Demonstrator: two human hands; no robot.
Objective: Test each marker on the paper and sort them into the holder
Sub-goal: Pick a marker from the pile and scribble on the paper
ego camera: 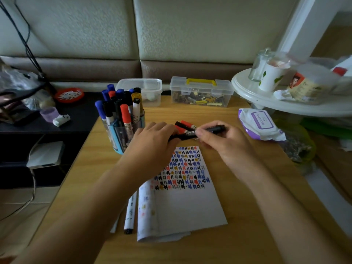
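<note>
**Wooden table, two hands on one black marker**

Wood-grain table (238,206) fills the view, with padded wall panels behind it. Above the top edge of the paper (190,202), both hands hold a black marker (215,129) that lies nearly level. The left hand (152,138) has its fingers curled over the marker's left end, hiding it. The right hand (219,140) pinches the barrel near the other end between thumb and curled fingers. Whether the cap is on cannot be told.

Just behind the held marker, a few loose markers (185,124), red and black, lie on the table. The upper half of the paper is covered in rows of small black, blue, red and yellow marks. A white marker (131,208) lies along the paper's left edge. Left of the hands stands the holder (122,136), crowded with upright blue, black, red and yellow-capped markers. Further out, a pack of wipes (261,124) lies to the right, and two clear plastic boxes (202,92) sit at the far edge.
</note>
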